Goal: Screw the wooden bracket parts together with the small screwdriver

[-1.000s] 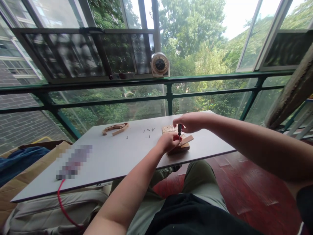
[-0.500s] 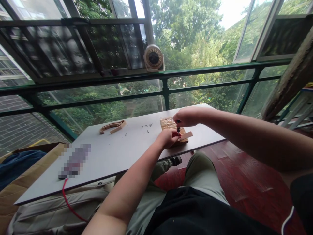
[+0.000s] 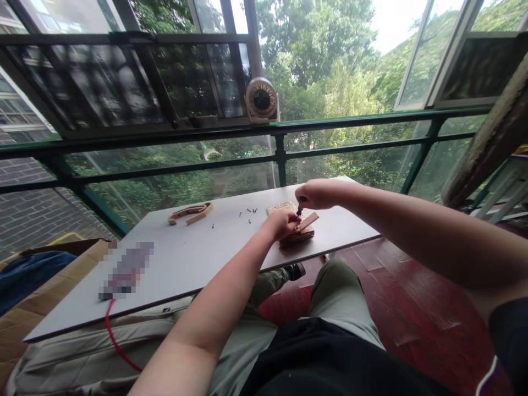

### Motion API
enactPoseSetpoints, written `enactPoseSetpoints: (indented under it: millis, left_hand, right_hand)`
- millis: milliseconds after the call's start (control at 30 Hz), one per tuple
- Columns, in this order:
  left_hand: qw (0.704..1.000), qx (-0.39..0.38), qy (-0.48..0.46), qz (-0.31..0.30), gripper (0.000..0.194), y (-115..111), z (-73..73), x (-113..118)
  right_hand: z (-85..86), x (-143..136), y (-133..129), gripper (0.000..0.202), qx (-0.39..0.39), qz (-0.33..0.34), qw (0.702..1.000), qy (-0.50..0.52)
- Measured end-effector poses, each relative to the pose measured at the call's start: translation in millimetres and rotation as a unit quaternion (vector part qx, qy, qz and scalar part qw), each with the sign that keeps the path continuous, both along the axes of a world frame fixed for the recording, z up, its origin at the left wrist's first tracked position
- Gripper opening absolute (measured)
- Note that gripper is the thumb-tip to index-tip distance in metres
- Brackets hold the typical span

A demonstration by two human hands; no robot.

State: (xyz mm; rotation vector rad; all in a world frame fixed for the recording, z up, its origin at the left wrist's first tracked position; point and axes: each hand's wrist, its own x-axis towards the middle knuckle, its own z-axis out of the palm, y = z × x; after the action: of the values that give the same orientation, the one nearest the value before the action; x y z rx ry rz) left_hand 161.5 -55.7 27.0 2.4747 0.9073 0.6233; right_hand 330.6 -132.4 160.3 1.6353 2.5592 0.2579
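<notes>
My right hand (image 3: 315, 193) is closed around a dark-handled tool that looks like a screwdriver (image 3: 300, 209), its shaft pointing down. Just below, my left hand (image 3: 284, 224) pinches the near end of a flat tan strip (image 3: 308, 221) at the tool's tip. Whether a small screw is also between those fingers is hidden. The strip slants up to the right over a rough, scarred wooden block (image 3: 303, 236) on the white table.
A curved tan strip with holes (image 3: 192, 211) lies on the white table (image 3: 185, 264). Several small screw-like metal pieces (image 3: 249, 221) are scattered nearby. A blurred-out flat object (image 3: 127, 269) with a red cord rests at left. Beyond stand a green railing (image 3: 350, 124) and a small fan (image 3: 262, 100).
The strip's free end has tilted upward and away, and the wooden block has shifted slightly to the left and nearer. Both hands keep their grips; the tool leans a little more.
</notes>
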Motion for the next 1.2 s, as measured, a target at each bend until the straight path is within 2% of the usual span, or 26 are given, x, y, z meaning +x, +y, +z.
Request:
enactPoseSetpoints:
  millis: [233, 867, 1200]
  left_hand:
    - [1.000, 0.005, -0.011, -0.005, 0.021, -1, -1.5, 0]
    - [1.000, -0.009, -0.013, 0.012, 0.020, 3, -6.3, 2]
    - [1.000, -0.015, -0.016, 0.005, 0.020, 2, -6.8, 2]
  right_hand:
    - [-6.3, 2, 1, 0.024, -0.016, 0.006, 1.000, 0.022]
    - [-16.2, -4, 12, 0.024, 0.001, 0.013, 0.999, 0.049]
    - [-25.6, 2, 20, 0.027, 0.010, 0.024, 0.998, 0.064]
